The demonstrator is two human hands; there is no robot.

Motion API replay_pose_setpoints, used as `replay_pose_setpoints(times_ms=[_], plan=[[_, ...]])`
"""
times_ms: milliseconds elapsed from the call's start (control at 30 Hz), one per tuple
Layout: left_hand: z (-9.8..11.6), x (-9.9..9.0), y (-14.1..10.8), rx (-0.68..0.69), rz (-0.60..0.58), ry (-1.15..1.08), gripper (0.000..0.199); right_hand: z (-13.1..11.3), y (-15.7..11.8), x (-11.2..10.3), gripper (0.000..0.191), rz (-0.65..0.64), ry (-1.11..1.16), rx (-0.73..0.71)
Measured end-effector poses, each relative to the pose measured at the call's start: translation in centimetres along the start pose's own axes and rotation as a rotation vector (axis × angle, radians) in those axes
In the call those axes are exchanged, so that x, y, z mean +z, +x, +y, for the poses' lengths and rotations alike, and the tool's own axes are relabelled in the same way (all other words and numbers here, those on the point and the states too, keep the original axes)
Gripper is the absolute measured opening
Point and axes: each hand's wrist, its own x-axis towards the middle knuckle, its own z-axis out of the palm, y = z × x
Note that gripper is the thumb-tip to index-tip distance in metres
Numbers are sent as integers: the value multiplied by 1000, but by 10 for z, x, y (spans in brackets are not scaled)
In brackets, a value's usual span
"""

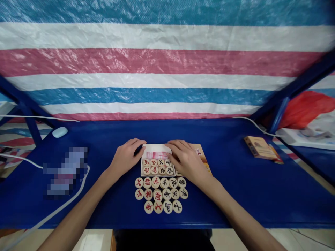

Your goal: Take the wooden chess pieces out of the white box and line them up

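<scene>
A small white tray [157, 147] sits on the blue table [230, 188], holding several round wooden chess discs [158, 166] with red and black characters. My left hand [125, 157] rests on the tray's left rim, fingers bent over its far corner. My right hand [184, 159] lies over the tray's right side, fingers on its far edge, covering part of an orange box lid [201, 153] beneath. In front of the tray, several more wooden discs [161, 193] lie in three rows on the table, face up.
A tan cardboard box [261, 148] lies at the right. A white mouse [59, 131] sits far left, with white cables [52, 212] trailing over the left side. A striped tarp [167, 69] forms the back wall. Blue frame posts [288, 92] stand at both sides.
</scene>
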Motion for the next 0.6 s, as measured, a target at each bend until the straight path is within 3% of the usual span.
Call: replay_pose_setpoints(times_ms=[333, 433, 533, 600], plan=[[5, -4, -4, 19, 77, 12, 24, -2, -1, -2, 33, 21, -17, 4], [10, -7, -4, 118, 126, -6, 17, -5, 0, -3, 27, 30, 1, -33], [16, -8, -5, 231, 73, -36, 9, -7, 0, -2, 18, -7, 43, -88], [20, -8, -6, 237, 9, -33, 8, -7, 0, -2, 16, -22, 49, -110]])
